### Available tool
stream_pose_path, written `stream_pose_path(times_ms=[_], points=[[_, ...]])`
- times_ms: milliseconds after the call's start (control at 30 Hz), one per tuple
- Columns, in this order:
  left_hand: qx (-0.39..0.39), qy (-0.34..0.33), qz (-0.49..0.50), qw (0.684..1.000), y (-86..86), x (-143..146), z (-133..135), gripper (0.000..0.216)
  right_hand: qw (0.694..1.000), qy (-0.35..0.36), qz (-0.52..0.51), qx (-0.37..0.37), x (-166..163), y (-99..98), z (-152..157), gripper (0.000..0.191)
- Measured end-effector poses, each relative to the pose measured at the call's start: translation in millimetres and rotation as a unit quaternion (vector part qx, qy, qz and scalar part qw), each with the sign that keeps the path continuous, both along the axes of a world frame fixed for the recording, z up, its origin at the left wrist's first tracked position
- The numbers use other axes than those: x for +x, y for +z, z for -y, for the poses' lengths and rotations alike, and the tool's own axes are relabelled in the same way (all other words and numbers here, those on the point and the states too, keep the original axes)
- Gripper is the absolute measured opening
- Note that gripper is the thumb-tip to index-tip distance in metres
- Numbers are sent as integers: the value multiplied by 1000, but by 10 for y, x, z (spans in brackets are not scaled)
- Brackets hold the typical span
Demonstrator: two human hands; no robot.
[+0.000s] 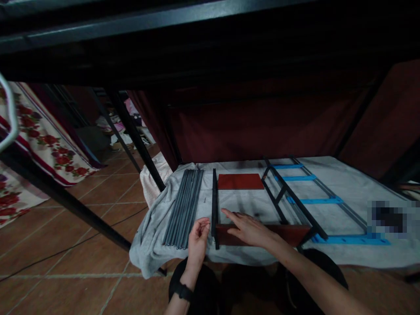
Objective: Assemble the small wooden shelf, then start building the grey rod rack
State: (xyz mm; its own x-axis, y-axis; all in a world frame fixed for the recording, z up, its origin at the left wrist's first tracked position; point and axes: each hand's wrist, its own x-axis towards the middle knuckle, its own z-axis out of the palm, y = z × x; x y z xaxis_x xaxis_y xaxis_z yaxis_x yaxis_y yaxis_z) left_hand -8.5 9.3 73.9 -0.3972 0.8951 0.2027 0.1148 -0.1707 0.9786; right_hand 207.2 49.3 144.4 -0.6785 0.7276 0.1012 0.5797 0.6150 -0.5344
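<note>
My left hand (pixel 199 234), with a dark band on its wrist, is beside the near end of a black metal bar (pixel 215 205). Its fingertips are pressed together, and whatever is between them is too small to make out. Stretched flat over a reddish-brown board (pixel 275 234) is my right hand (pixel 247 228), fingers spread and holding nothing. The board stands on edge between the black bar and a black angled frame (pixel 292 197). Farther back, a second reddish-brown board (pixel 241 181) spans from the bar toward the frame.
Several grey metal tubes (pixel 183 205) lie side by side on a grey blanket (pixel 147 245). At right are blue slotted strips (pixel 323 201) across dark rails. A dark metal beam (pixel 131 24) hangs low overhead, with a black post (pixel 134 140) at left.
</note>
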Motion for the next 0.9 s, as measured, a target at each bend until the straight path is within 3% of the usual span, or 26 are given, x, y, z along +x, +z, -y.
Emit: stream_pose_path(times_ms=[100,167,233,300,367,500,633,900], points=[[28,97,-94,990,221,-27,34,37,987,-105,-113,51,683,28,51,52],[86,124,-194,969,448,79,47,30,950,-220,-201,89,1264,-36,55,43],[130,77,-260,954,669,316,29,23,874,-369,-298,102,1842,-185,61,40],[147,-14,-293,945,822,667,-27,19,785,-489,-371,88,2302,-394,81,42],[143,-117,-312,932,880,1079,-114,20,752,-530,-392,25,2560,-616,112,46],[73,-289,-385,874,790,1843,-311,36,794,-465,-382,-91,2510,-911,192,49],[-12,-402,-452,796,668,2319,-419,65,788,-418,-424,-158,2247,-967,258,52],[-45,-433,-525,732,630,2710,-533,63,790,-402,-433,-165,2126,-1013,198,38]])
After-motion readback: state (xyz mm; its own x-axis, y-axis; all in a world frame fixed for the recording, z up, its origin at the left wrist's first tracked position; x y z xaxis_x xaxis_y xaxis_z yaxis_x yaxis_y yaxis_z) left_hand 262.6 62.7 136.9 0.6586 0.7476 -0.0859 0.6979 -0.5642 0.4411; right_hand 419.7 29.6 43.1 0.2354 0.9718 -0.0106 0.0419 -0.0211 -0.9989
